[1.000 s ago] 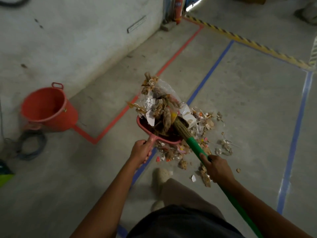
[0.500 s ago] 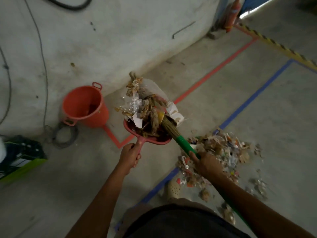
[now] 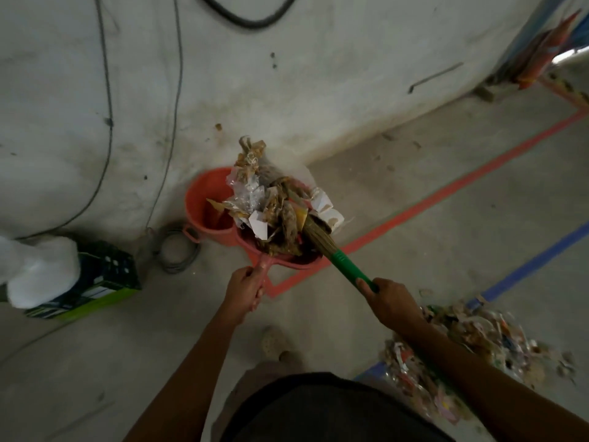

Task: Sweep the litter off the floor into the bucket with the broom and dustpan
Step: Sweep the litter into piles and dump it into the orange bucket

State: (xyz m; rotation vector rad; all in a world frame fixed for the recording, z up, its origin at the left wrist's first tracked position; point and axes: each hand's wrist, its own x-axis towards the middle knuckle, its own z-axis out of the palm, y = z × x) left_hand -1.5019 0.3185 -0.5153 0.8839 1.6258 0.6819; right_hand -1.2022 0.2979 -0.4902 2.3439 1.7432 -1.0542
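My left hand [image 3: 243,290] grips the handle of a red dustpan [image 3: 288,260] piled with litter [image 3: 271,202]: dry leaves, plastic and paper scraps. The pan is lifted and hangs partly over the red bucket [image 3: 204,202], which stands by the wall. My right hand [image 3: 390,301] holds the green handle of the broom [image 3: 345,267], and its straw head presses on the pile in the pan. More litter [image 3: 462,342] lies on the floor at the lower right, partly behind my right arm.
A green and black box [image 3: 95,282] with a white bag [image 3: 35,269] on it sits at the left. A coiled cable [image 3: 177,250] lies beside the bucket. Wires hang on the grey wall. Red tape [image 3: 446,193] and blue tape [image 3: 526,266] cross the floor.
I have moved toward the wall; the loaded dustpan and broom, once well right of the bucket, now hang over its right side. The floor litter has shifted to the lower right.
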